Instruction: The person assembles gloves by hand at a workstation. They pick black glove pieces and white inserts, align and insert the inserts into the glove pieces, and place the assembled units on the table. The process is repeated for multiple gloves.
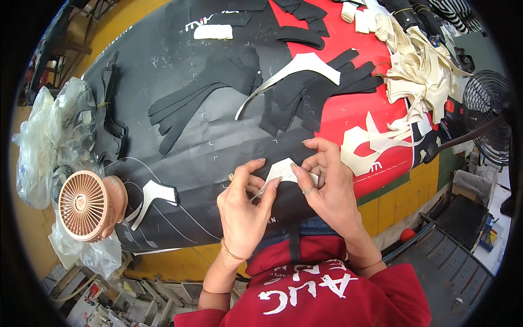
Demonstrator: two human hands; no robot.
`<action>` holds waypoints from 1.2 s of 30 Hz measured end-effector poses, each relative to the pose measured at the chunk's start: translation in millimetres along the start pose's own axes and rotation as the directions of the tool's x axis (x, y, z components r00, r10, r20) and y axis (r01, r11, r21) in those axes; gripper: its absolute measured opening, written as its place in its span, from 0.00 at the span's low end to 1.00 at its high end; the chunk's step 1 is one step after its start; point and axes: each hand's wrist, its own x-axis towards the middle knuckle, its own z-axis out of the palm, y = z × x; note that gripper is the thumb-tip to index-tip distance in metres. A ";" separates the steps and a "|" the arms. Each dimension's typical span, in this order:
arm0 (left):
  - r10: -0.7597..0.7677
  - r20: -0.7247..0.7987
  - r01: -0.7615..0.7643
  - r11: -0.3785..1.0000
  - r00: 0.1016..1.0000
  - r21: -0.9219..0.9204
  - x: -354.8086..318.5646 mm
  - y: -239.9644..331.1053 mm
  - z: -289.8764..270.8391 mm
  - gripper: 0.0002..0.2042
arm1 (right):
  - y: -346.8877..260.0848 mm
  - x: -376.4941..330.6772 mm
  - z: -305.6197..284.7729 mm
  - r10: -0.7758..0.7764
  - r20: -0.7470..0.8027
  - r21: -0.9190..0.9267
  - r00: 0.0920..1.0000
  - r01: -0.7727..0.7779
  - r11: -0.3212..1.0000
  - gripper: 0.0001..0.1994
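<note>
Over the near edge of the table, a small white cut fabric piece (281, 169) is stretched between my two hands. My left hand (242, 203) pinches its left end between thumb and fingers. At the other end, my right hand (329, 184) closes its thumb and curled fingers on it, with the index finger raised. Left of my hands lies a small white curved fabric piece with a dark edge (159, 192). Beyond them rest fanned black fabric pieces (231, 68) and a long cream curved piece (310, 64). More cream cut pieces (357, 150) lie right of my right hand.
A copper-coloured desk fan (83, 206) stands at the left, beside clear plastic bags (41, 144). Loose threads (174, 218) trail over the black and red table cover (185, 128). A heap of cream fabric (419, 71) and a black fan (486, 101) are at the right.
</note>
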 end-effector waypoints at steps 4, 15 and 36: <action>0.008 0.015 -0.008 1.000 1.000 0.018 1.8 0.0 -0.6 0.16 | -0.8 0.6 -0.6 0.030 0.010 0.015 1.000 -0.030 0.999 0.20; 0.080 0.031 -0.081 0.996 0.996 0.046 3.1 -4.2 1.1 0.07 | 5.4 0.6 2.9 0.026 -0.013 0.038 1.000 -0.026 0.999 0.22; 0.186 0.012 -0.186 0.972 0.982 0.145 3.5 -6.1 3.8 0.09 | 2.1 -13.6 -10.5 0.041 -0.080 -0.158 0.996 -0.053 0.986 0.28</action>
